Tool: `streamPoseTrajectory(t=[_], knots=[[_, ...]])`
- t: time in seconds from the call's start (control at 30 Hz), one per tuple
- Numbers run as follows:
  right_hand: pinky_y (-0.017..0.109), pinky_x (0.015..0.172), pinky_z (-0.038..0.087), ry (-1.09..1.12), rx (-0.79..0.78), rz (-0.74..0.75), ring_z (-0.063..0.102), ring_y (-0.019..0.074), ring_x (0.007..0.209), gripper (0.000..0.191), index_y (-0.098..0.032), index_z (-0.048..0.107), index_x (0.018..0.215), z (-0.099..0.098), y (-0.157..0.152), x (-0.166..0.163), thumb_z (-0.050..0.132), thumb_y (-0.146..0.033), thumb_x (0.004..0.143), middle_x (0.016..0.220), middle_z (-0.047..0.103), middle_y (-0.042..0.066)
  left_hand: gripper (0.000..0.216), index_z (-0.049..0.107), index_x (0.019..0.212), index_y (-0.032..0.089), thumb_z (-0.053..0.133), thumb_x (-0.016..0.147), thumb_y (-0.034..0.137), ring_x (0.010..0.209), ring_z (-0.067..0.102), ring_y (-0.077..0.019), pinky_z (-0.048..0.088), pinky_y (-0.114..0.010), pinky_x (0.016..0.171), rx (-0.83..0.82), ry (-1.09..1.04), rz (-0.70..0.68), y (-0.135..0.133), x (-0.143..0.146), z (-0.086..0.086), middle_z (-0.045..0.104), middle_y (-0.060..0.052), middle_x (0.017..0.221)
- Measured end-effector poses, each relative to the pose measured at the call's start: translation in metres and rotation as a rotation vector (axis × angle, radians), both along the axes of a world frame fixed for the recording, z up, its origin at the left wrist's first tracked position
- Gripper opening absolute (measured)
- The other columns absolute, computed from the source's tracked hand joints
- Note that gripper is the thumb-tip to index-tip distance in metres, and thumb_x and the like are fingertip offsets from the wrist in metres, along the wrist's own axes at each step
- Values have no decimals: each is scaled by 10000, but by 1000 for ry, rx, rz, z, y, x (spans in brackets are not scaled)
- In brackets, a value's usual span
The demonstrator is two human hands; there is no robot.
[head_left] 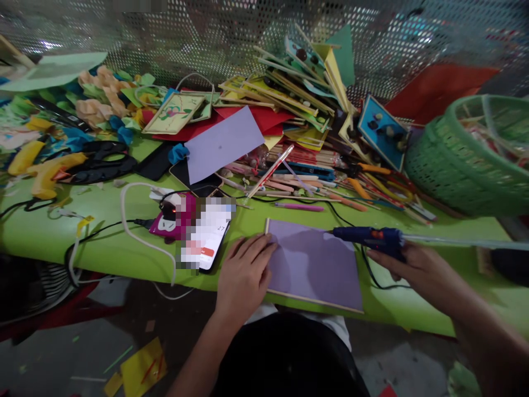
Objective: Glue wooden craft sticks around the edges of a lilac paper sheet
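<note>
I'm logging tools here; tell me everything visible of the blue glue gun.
The blue glue gun looks plastic, with small orange-red marks on its side. The right hand holds it roughly level, nozzle pointing left over the purple sheet; whether the tip touches, I cannot tell. A translucent stick protrudes from its rear. Fingers partly hide its grip.

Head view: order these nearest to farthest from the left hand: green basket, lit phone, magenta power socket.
1. Lit phone, just left of the left hand.
2. Magenta power socket, left of the phone.
3. Green basket, at the far right.
</note>
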State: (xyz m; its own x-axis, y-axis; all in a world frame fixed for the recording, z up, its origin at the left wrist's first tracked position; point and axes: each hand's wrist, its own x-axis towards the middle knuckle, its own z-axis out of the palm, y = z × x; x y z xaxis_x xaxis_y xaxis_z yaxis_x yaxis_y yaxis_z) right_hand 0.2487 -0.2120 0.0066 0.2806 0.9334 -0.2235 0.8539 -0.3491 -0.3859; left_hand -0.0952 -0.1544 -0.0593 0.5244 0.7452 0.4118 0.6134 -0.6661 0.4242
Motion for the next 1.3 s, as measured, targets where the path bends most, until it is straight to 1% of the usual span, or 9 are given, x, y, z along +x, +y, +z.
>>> streamPoseTrajectory(t=[0.2, 0.43, 0.6, 0.73, 0.83, 0.97, 1.1, 1.3], knots=[[359, 505, 400, -42, -26, -13, 509, 205, 461, 595, -286, 477, 485, 5, -4, 9, 498, -816, 757, 452, 497, 6, 441, 692, 1315, 215, 551, 933, 45, 1276, 673, -244, 493, -506, 1150, -5, 2, 0, 0, 0, -1, 707, -51, 1416], [346, 499, 375, -5, -40, 2, 475, 183, 444, 638, -281, 475, 485, 1, -1, 5, 477, -851, 771, 452, 470, 0, 431, 696, 1299, 206, 535, 934, 44, 1269, 680, -251, 504, -498, 1125, 3, 2, -2, 0, 0, 1, 711, -52, 1411], [362, 521, 397, -42, -18, 14, 513, 207, 459, 661, -289, 461, 479, 1, 0, 5, 451, -896, 742, 461, 498, 14, 425, 702, 1289, 207, 533, 935, 44, 1255, 688, -253, 505, -494, 1119, 7, 0, -1, 1, 0, 3, 717, -43, 1401], [359, 514, 403, -62, -29, -11, 522, 216, 470, 639, -288, 494, 501, 7, -5, 11, 469, -882, 733, 453, 496, 11, 416, 704, 1281, 213, 540, 936, 49, 1250, 690, -254, 509, -500, 1114, 0, -17, -1, 1, 1, 3, 717, -36, 1401], [347, 489, 385, -60, -18, -29, 506, 205, 458, 632, -287, 467, 476, 9, -9, 14, 475, -863, 737, 444, 493, 12, 420, 710, 1264, 212, 540, 921, 38, 1238, 699, -253, 526, -495, 1100, 4, -42, 3, 2, 0, 3, 727, -45, 1384], [329, 457, 358, -21, -20, -21, 465, 185, 430, 647, -282, 445, 461, 6, -11, 15, 470, -857, 756, 426, 460, -3, 428, 706, 1271, 215, 530, 926, 33, 1242, 697, -251, 530, -492, 1110, -4, -70, -3, 2, -2, 2, 727, -50, 1383], [331, 470, 368, -5, -27, -28, 478, 186, 446, 647, -277, 477, 487, 4, -11, 13, 494, -870, 744, 446, 477, -6, 428, 703, 1269, 210, 528, 925, 26, 1240, 697, -250, 542, -505, 1097, -7, -78, 0, 2, -3, 0, 729, -52, 1379], [349, 509, 387, 3, -40, -18, 497, 200, 475, 631, -288, 464, 494, 5, -7, 7, 480, -874, 729, 467, 490, 5, 442, 699, 1273, 213, 530, 911, 22, 1244, 696, -256, 544, -513, 1098, -4, -68, -1, 3, -2, 0, 732, -54, 1372]])
